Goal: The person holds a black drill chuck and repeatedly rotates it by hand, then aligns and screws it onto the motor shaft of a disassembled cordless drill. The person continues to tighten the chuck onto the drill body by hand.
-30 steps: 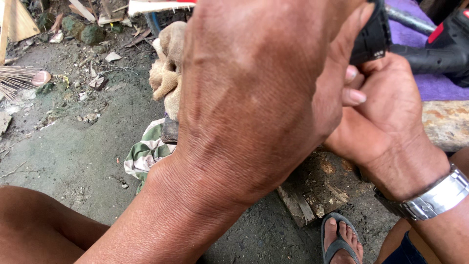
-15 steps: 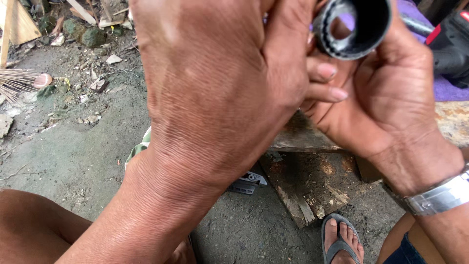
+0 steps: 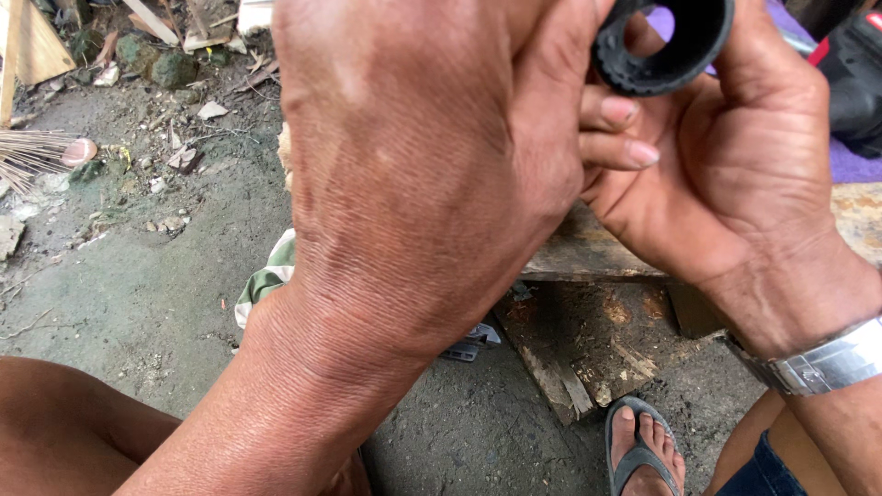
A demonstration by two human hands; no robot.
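Bare hands (image 3: pixel 432 174), silver metal wristband (image 3: pixel 822 363), grey flip-flop (image 3: pixel 643 450), blue shorts (image 3: pixel 763 468)

Black ring (image 3: pixel 663 46) now raised between both hands, tan glove hidden behind left hand (image 3: pixel 432 156)

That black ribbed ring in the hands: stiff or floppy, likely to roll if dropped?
The black ring keeps its round shape between the left hand and right hand, so probably stiff. Its ribbed edge should aid grip. Being round, it would likely roll on edge.
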